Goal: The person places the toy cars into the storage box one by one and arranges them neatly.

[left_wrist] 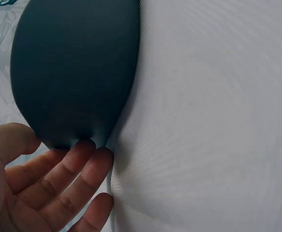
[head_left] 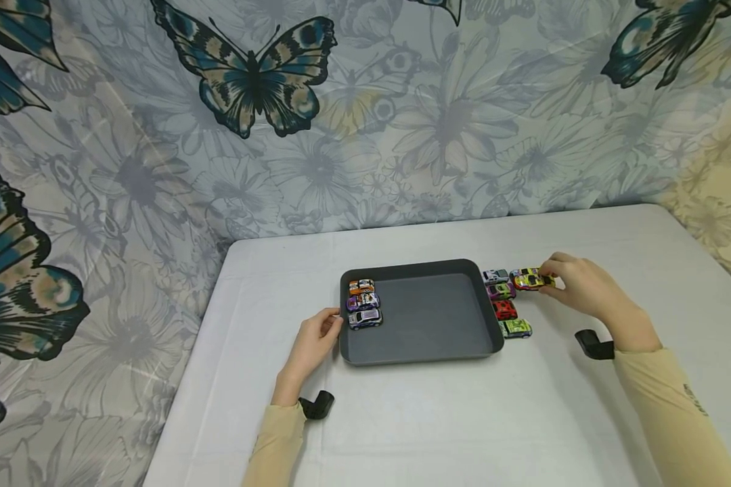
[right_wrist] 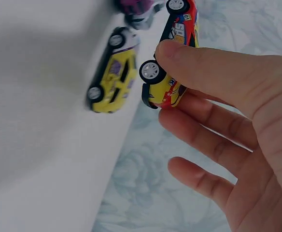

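My left hand (head_left: 317,338) holds the left rim of a dark grey tray (head_left: 426,311), its thumb at the edge and fingertips against the outer wall (left_wrist: 83,96). At the right, my right hand (head_left: 575,281) pinches a yellow and red toy car (right_wrist: 167,89) between thumb and fingers. Beside it in the right wrist view is a yellow toy car (right_wrist: 114,72), with a purple one (right_wrist: 138,9) partly cut off. Inside the tray, along its left side, stand an orange toy car (head_left: 361,287), a purple one (head_left: 362,302) and a silver one (head_left: 365,318).
Against the tray's right side are a silver toy car (head_left: 495,276), a purple-green one (head_left: 501,291), a red one (head_left: 505,310) and a yellow-green one (head_left: 516,329). A white cloth covers the table (head_left: 438,419). Butterfly-patterned fabric (head_left: 365,169) hangs behind it.
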Demonstrator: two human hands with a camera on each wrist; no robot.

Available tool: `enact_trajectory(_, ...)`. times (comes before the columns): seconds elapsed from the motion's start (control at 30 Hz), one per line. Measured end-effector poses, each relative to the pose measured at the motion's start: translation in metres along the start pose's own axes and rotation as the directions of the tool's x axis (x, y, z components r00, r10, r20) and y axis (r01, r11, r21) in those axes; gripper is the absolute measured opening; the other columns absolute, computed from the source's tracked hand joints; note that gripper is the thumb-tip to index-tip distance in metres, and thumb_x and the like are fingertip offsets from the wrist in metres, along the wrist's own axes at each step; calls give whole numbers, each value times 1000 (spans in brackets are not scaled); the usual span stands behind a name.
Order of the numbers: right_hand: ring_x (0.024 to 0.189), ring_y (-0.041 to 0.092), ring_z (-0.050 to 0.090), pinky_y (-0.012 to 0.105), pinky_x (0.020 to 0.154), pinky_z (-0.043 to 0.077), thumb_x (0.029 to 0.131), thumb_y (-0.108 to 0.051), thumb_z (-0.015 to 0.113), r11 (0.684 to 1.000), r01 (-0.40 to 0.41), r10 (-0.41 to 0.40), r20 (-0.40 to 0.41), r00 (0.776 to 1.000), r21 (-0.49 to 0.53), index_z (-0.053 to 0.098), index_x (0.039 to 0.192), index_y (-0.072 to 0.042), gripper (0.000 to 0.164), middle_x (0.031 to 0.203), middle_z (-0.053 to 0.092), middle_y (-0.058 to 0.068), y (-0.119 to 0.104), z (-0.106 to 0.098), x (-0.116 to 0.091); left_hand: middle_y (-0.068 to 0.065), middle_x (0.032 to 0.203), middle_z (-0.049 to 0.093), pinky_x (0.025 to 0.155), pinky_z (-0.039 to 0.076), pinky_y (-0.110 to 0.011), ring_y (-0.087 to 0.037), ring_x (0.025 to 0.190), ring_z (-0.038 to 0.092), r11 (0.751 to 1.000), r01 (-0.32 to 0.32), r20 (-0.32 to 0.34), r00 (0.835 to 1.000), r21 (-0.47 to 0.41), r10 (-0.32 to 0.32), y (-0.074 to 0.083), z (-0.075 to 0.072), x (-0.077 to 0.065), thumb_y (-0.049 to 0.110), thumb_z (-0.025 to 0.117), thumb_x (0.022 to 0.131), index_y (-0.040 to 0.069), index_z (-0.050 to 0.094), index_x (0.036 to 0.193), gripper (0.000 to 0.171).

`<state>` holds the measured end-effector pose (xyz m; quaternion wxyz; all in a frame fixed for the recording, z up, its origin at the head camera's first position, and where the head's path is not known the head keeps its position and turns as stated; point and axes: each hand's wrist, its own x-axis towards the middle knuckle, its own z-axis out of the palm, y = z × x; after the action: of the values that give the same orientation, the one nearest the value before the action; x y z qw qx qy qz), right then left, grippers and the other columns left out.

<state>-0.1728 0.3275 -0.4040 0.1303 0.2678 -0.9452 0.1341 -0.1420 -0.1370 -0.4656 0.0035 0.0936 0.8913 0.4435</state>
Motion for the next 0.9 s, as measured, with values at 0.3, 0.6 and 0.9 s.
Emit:
enact_trajectory(0.3,59,19,55,39,56,45,64,-6,81,999,11,-13,-39,999,-40,67,83,-1,25,80,60,7,-24,-14,12,-7,87,65,70,51,-29,-13,75,60,1000,-3,-2,1000,-4,3,0,0,0,15,55,94,-2,61,116,27)
enact_trajectory(0.6,57,15,53,35,54,44,61,-4,83,994,109,-110,-74,991,-27,67,81,-4,26,77,59,3,-51,-20,28,-6,87,65,70,50,-28,-11,74,59,1000,5,1,1000,-5,-5,0,0,0,16,54,95,0,60,116,28)
enact_trajectory(0.9,59,15,52,37,60,45,66,-7,82,994,113,-113,58,992,4,66,85,-4,25,80,58,3,-83,-13,50,-6,87,65,68,50,-28,-11,73,59,1000,-8,2,1000,2,8,-1,0,1,16,54,95,-1,60,116,28)
